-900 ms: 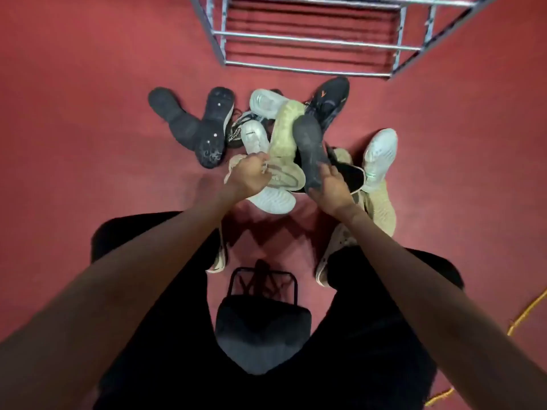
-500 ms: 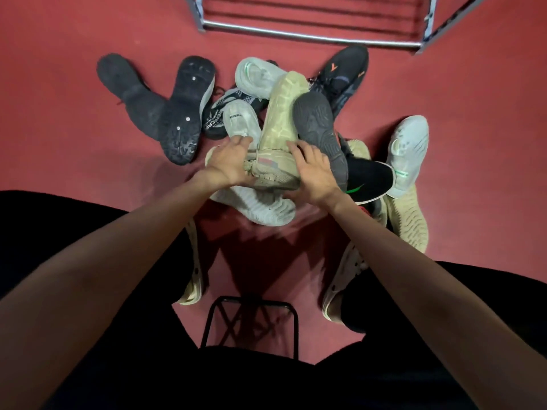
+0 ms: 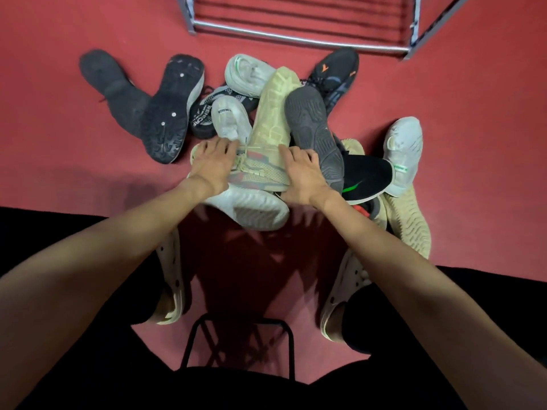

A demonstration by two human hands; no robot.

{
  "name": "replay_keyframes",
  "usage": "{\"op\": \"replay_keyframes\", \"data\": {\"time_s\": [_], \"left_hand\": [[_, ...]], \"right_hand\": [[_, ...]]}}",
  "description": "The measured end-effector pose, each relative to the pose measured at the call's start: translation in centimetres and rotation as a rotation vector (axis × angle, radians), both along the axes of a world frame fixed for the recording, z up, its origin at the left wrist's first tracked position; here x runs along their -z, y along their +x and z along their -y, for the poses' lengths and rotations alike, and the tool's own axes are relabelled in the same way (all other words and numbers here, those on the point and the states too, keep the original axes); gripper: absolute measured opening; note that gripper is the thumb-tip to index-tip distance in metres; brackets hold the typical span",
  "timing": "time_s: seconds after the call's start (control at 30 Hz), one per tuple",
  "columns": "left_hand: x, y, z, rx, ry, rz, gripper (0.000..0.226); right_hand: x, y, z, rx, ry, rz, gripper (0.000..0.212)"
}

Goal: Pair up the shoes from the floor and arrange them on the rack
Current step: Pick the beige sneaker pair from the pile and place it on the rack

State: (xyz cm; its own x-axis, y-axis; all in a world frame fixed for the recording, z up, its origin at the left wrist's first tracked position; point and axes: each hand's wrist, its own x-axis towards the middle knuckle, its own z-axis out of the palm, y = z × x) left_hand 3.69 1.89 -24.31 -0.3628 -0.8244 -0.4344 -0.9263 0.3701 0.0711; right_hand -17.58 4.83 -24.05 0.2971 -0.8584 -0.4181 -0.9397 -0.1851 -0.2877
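— Both hands are laid on the pile: the left hand (image 3: 213, 165) flat and spread, the right hand (image 3: 302, 176) loosely open against the tan lace-up sneaker (image 3: 273, 128).

— What has changed?

— The dark grey-soled shoe (image 3: 315, 134), gripped a moment ago, has been released. No pair is matched yet; the far metal rack (image 3: 296, 39) holds nothing visible.

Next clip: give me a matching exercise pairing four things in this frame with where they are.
Things:
1. rack
2. black studded sole
3. white shoe with green tab
4. left hand

Places:
A. far right of the pile
B. top edge, beyond the pile
C. on the tan sneaker
D. left of the pile, sole up

Pairs: 1-B, 2-D, 3-A, 4-C
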Motion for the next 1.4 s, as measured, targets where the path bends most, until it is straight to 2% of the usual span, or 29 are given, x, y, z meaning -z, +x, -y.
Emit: {"op": "replay_keyframes", "data": {"time_s": [0.1, 0.17, 0.23, 0.33, 0.47, 0.57, 0.63, 0.7, 0.83, 1.0, 1.1, 1.2, 1.27, 1.37, 1.4], "left_hand": [[0.0, 1.2, -0.2, 0.000, -0.112, -0.041, 0.084], [-0.5, 2.0, -0.2, -0.042, -0.116, -0.145, 0.077], [-1.3, 2.9, 0.0, -0.181, -0.092, -0.268, 0.072], [-2.1, 4.7, 0.2, -0.457, -0.086, -0.349, 0.072], [-1.7, 6.6, 0.0, -0.739, -0.058, -0.368, 0.071], [-1.0, 6.6, -0.5, -0.858, -0.021, -0.370, 0.073], [-0.6, 6.1, -0.8, -0.906, -0.021, -0.371, 0.074], [-0.4, 5.6, -1.0, -0.925, -0.039, -0.368, 0.074], [0.2, 4.9, -0.8, -0.887, -0.019, -0.350, 0.075], [0.6, 4.7, -0.8, -0.843, 0.026, -0.305, 0.080], [0.1, 4.6, -0.8, -0.826, 0.104, -0.315, 0.079], [-0.5, 5.1, -0.8, -0.812, 0.178, -0.323, 0.078], [-0.8, 5.3, -0.6, -0.808, 0.220, -0.331, 0.078], [-1.2, 5.1, -0.5, -0.779, 0.243, -0.300, 0.075], [-1.3, 4.9, -0.5, -0.762, 0.246, -0.282, 0.075]], "right_hand": [[-1.3, 0.1, 0.3, 0.014, -0.009, 0.095, 0.106], [-2.2, 0.1, 0.9, -0.025, -0.090, 0.108, 0.101], [-2.6, 0.0, 1.6, 0.058, -0.189, 0.175, 0.092], [-2.0, 0.6, 2.7, 0.365, -0.273, 0.289, 0.073], [-0.5, 2.7, 3.1, 0.359, -0.149, 0.240, 0.056], [1.3, 5.0, 2.2, 0.378, 0.000, 0.144, 0.079], [2.4, 6.4, 1.7, 0.407, 0.012, 0.051, 0.101], [3.2, 7.3, 1.5, 0.450, 0.033, 0.002, 0.115], [4.7, 8.3, 1.7, 0.541, 0.066, 0.004, 0.130], [4.1, 8.9, 2.0, 0.575, 0.073, 0.000, 0.128], [1.9, 9.0, 2.4, 0.659, 0.044, 0.176, 0.113], [-1.6, 7.6, 3.4, 0.829, -0.040, 0.375, 0.072], [-4.0, 5.8, 4.4, 0.978, -0.091, 0.453, 0.055], [-6.8, 2.3, 5.2, 1.182, -0.163, 0.650, 0.020], [-7.6, 1.2, 5.1, 1.248, -0.163, 0.717, 0.018]]}}
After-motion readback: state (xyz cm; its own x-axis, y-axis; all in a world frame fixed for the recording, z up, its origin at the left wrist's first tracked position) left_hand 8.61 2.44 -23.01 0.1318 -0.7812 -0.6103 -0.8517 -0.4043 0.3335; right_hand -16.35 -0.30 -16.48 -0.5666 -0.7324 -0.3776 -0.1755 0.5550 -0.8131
